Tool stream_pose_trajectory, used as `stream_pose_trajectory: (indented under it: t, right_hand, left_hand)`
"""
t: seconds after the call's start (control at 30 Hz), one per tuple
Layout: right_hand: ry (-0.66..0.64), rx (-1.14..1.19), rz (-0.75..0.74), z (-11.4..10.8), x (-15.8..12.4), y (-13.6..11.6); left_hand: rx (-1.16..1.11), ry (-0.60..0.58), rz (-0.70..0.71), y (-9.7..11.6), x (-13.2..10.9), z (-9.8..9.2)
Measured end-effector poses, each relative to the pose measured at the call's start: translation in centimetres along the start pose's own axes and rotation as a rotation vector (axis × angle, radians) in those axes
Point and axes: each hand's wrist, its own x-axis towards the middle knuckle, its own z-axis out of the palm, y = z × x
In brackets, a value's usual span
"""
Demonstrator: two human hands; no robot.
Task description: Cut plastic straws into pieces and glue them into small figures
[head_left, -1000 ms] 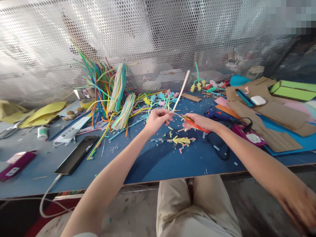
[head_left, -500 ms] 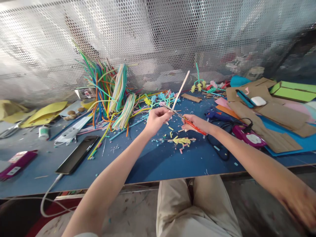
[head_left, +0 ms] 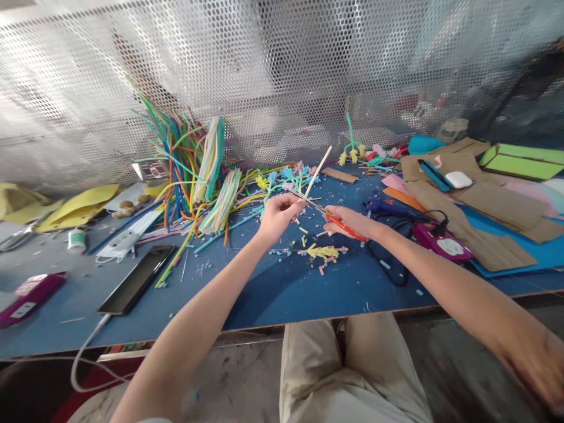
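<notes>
Nearest to me were the person's knees in beige trousers [head_left: 352, 364], tucked under the edge of the blue worktable [head_left: 273, 294]. A dark phone [head_left: 136, 279] lay on its cable at the left. Snipped yellow and pink scraps [head_left: 324, 251] were scattered just in front of the hands.

Above those scraps the left hand [head_left: 279, 211] pinched the lower end of a pale stick [head_left: 319, 169] between thumb and fingertips, the stick slanting up and to the right. The right hand [head_left: 350, 220] was curled tight round the orange-handled scissors [head_left: 348, 228], whose blades reached leftward to the stick just above the pinch. I could not tell whether the blades touched it.

Compared with a second earlier, both hands had barely shifted. The stick's top, though, stood lower against the backdrop and looked shorter. Whether it had tipped away or slid down through the fingers I couldn't say. The scissors were in any case right at the stick.

Farther back a heap of coloured pipe cleaners [head_left: 189, 158] leaned left of centre, with cardboard sheets [head_left: 484, 217] at the right. A perforated metal screen [head_left: 282, 70] closed off the far side.
</notes>
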Motion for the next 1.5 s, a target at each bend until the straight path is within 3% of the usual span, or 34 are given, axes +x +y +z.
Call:
stream_pose_trajectory:
  t: [0.27,0.67,1.1,1.5]
  right_hand:
    - [-0.018,0.056,0.041,0.0,0.0,0.7]
    - [0.02,-0.139,-0.03,-0.4,-0.3,-0.5]
    - [0.261,-0.009,-0.145,0.3,0.4,0.5]
    - [0.291,0.012,-0.159,0.5,0.8,0.9]
  left_hand:
    - [-0.017,-0.012,0.0,-0.2,0.0,0.0]
    - [-0.067,-0.008,-0.009,-0.4,-0.1,0.1]
    - [-0.065,-0.012,-0.005,-0.8,-0.2,0.5]
    - [-0.012,-0.043,0.005,-1.2,-0.3,0.6]
